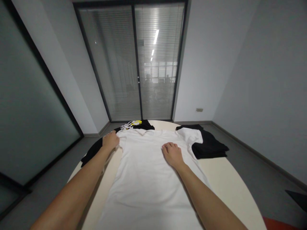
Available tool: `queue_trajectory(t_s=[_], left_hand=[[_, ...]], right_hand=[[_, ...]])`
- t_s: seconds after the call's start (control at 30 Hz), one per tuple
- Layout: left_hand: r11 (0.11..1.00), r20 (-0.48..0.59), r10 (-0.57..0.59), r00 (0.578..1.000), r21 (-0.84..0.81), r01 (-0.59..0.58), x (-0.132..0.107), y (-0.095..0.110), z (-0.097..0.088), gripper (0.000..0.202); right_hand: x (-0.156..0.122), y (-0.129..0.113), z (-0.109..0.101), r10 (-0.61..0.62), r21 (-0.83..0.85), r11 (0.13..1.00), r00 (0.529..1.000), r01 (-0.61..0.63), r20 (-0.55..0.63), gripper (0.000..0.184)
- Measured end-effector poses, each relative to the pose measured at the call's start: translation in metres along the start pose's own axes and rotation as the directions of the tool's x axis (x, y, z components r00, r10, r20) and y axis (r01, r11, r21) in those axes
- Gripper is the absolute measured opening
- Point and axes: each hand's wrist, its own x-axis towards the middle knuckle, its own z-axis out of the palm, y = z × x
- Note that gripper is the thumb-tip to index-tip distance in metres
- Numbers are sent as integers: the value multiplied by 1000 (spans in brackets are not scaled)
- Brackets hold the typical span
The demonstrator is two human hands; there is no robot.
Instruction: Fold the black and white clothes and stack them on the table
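A white T-shirt (148, 179) lies spread over the table, its collar at the far side and its body reaching toward me. At the far left, my left hand (110, 140) is closed on the edge of the shirt's left sleeve; its fingertips are partly hidden. My right hand (172, 154) rests flat on the upper chest of the shirt, right of the middle, with its fingers stretched out and nothing held. The shirt's right sleeve lies over a folded black garment pile (208, 147).
The pale table (230, 185) has a rounded edge. A black garment with white and yellow print (144, 125) lies at its far left, near my left hand. Beyond stand a glass door with blinds (155, 95) and grey walls. Something red (278, 223) shows at lower right.
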Motion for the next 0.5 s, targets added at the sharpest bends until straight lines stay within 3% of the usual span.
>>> queue_trajectory(t_s=[0.23, 0.5], left_hand=[[953, -154, -49, 987, -303, 0, 23, -7, -4, 34], [886, -152, -193, 969, -451, 105, 31, -17, -11, 38]], right_hand=[[-1, 0, 0, -8, -3, 1000, 1000, 8, -4, 37], [-2, 0, -1, -17, -19, 1000, 1000, 17, -14, 36]])
